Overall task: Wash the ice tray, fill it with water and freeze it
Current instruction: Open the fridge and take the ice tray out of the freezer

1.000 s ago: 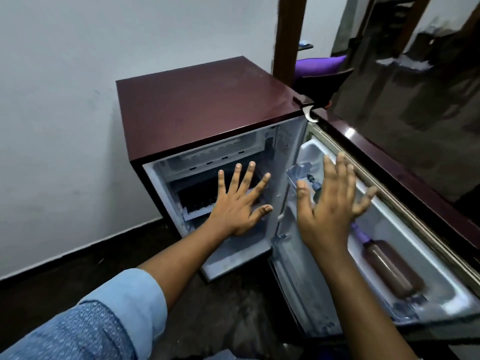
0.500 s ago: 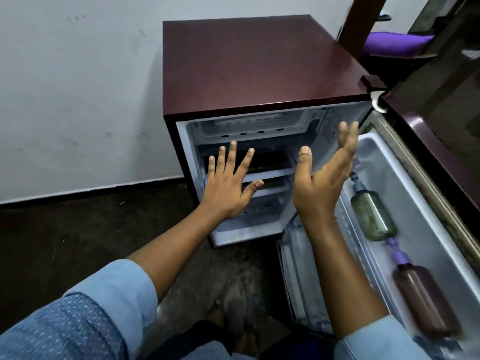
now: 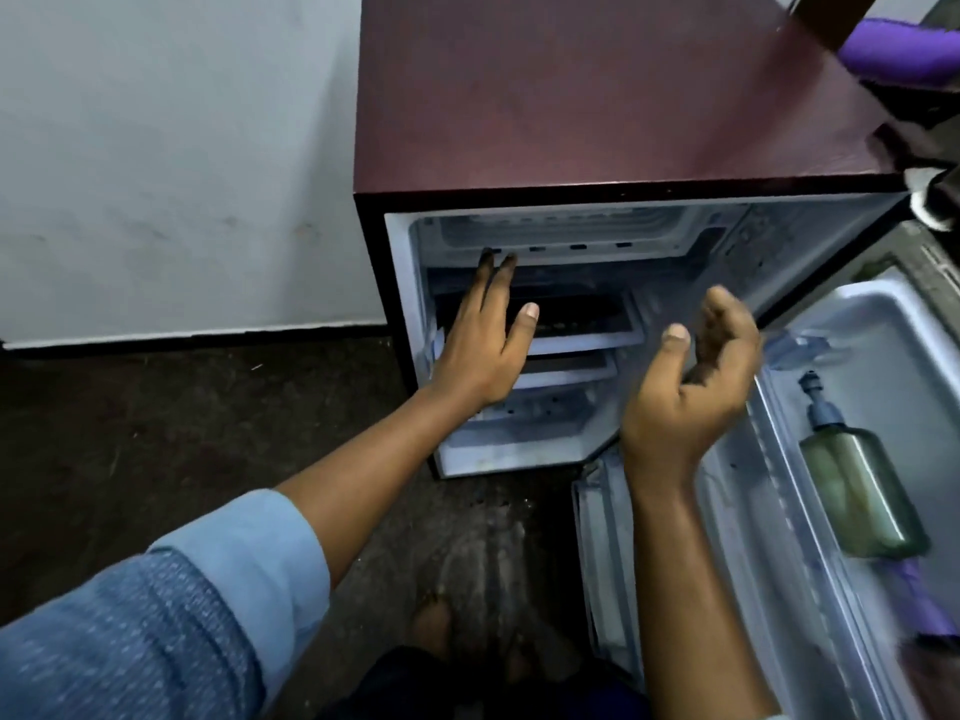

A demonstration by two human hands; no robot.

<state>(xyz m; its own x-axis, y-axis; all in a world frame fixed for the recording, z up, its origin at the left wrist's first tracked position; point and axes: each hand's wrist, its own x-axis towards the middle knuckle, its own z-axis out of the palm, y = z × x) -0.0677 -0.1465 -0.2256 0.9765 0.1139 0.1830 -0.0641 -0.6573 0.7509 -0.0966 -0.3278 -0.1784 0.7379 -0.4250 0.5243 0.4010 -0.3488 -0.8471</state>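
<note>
A small maroon fridge (image 3: 597,96) stands open against the white wall. My left hand (image 3: 483,340) reaches into its upper part with fingers spread, the fingertips at the freezer compartment (image 3: 571,236) edge, holding nothing. My right hand (image 3: 691,387) hovers in front of the fridge opening, palm turned left, fingers loosely curled and empty. No ice tray is visible; the dark shelf space (image 3: 582,314) behind my left hand hides its contents.
The fridge door (image 3: 878,330) hangs open to the right, with a green bottle (image 3: 857,491) and a purple-capped bottle (image 3: 930,605) in its rack. Dark floor (image 3: 156,433) lies left of the fridge. My bare feet (image 3: 431,621) are below. A purple cushion (image 3: 904,49) sits behind.
The view has moved closer and lower toward the fridge. My left hand has reached deeper into the upper compartment. My right hand has turned and its fingers have curled.
</note>
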